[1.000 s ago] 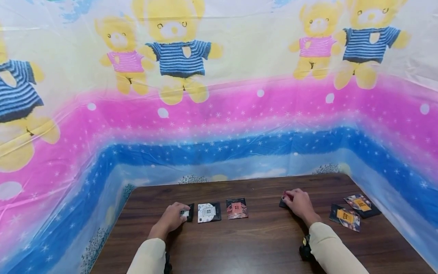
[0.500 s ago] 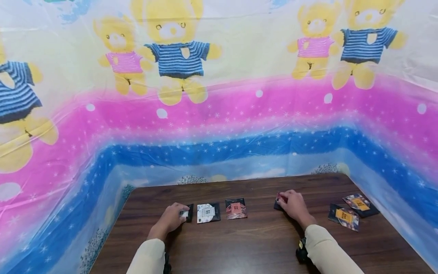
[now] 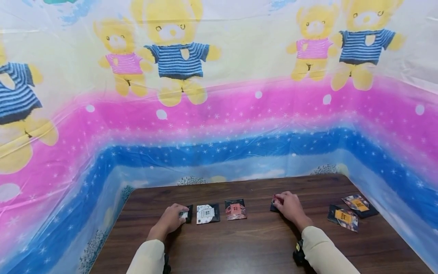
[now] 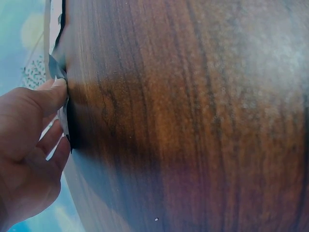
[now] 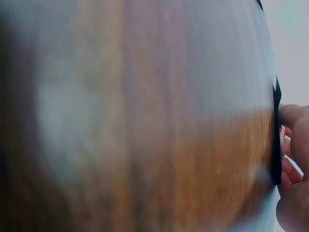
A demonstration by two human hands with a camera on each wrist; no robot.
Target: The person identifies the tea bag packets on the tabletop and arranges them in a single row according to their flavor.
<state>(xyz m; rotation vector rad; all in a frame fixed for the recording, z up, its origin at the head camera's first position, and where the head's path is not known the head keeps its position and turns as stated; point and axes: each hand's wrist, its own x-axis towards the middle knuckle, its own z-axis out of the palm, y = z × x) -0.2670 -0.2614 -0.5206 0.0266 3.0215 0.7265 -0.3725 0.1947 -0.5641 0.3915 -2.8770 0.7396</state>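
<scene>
A patterned backdrop [image 3: 205, 152] rises behind the dark wooden table [image 3: 239, 251]. Pale sleeves [image 3: 147, 257] reach in from the near edge, the right forearm slanting inward and forward to the left, the left one forward to the right.

The right hand [image 3: 291, 205] bends over with its fingertips pointing left, grasping a dark-and-red packet [image 3: 273, 207] between thumb and fingers. The left hand [image 3: 169, 218] lies low at the left end of the row, pinching a black-and-white packet [image 3: 188, 214] by its left part; its fingertips point right.

What counts most, I judge, is the sideways gap: the dark-and-red packet is to the right of the red packet [image 3: 235, 209], apart from it and roughly level with it across the table. Of the two hands, the right is somewhat nearer to that red packet; the white packet [image 3: 207, 214] stands between it and the left hand. The fingers hide the held packet's long axis, and whether it touches the wood I cannot tell.

Well to the right lie two orange-labelled packets [image 3: 343, 217], close together and turned askew.
</scene>
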